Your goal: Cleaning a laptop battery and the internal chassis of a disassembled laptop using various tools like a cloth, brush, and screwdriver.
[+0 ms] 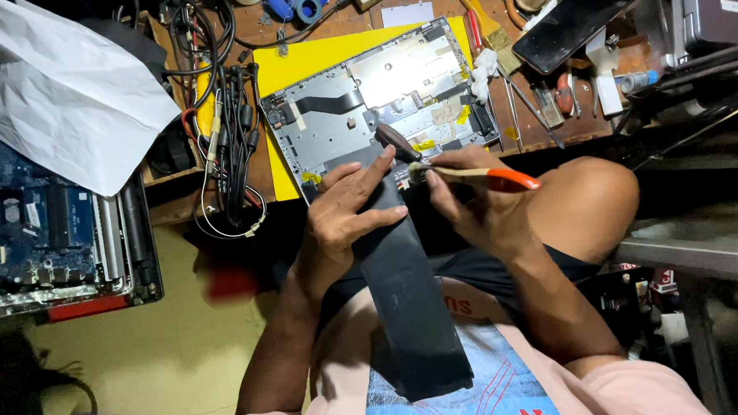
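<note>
Hands: left steadies a long flat black panel, right grips an orange-handled brush.

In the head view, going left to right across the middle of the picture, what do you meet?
White crumpled paper → black cable bundle → left hand on the long black panel → right hand holding an orange-handled brush → bare knee.
</note>
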